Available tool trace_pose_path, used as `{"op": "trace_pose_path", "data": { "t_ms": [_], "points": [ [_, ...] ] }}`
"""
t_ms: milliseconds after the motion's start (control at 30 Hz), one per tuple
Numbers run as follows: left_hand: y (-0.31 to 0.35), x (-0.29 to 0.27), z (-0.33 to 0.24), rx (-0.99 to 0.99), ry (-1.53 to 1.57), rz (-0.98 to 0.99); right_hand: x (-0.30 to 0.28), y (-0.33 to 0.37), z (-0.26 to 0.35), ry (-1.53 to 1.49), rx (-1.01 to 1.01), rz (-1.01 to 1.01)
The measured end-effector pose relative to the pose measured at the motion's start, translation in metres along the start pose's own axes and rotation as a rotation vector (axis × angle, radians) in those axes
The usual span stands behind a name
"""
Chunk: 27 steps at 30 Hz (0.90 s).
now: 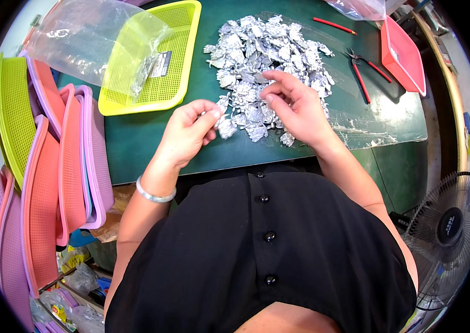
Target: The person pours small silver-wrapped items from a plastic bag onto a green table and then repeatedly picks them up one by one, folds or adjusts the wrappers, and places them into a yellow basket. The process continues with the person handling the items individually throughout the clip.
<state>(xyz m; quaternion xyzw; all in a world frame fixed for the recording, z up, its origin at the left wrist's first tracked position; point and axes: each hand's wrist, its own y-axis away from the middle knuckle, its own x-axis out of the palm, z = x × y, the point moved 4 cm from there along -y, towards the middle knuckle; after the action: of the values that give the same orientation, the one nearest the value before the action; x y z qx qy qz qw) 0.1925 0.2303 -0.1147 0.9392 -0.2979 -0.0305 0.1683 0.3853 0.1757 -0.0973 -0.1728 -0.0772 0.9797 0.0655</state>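
Above the green desk (135,152), the left hand (185,133) pinches a silvery piece (226,128) in its fingers — likely light, stiff, best gripped by its edge — while the right hand (300,114) curls over the pile (268,47), fingers parted.

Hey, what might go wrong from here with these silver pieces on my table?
Loose silver pieces lie near the front edge of the table, so some might get brushed off. The small piece in the left hand could slip. The red-handled pliers lie spread open and might snag the right hand.
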Motion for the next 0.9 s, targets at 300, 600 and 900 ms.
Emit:
{"op": "trace_pose_path", "data": {
  "t_ms": [300,600,900],
  "points": [
    [0.022,-0.069,0.01,0.253,-0.81,-0.492,0.003,-0.027,0.017,0.902,-0.406,-0.135],
    [0.033,-0.052,0.005,0.363,-0.695,-0.592,-0.005,-0.035,0.005,0.726,-0.326,-0.195],
    [0.006,0.002,-0.007,0.298,-0.434,-0.177,0.001,-0.035,0.005,0.759,-0.345,-0.166]
  ]
}}
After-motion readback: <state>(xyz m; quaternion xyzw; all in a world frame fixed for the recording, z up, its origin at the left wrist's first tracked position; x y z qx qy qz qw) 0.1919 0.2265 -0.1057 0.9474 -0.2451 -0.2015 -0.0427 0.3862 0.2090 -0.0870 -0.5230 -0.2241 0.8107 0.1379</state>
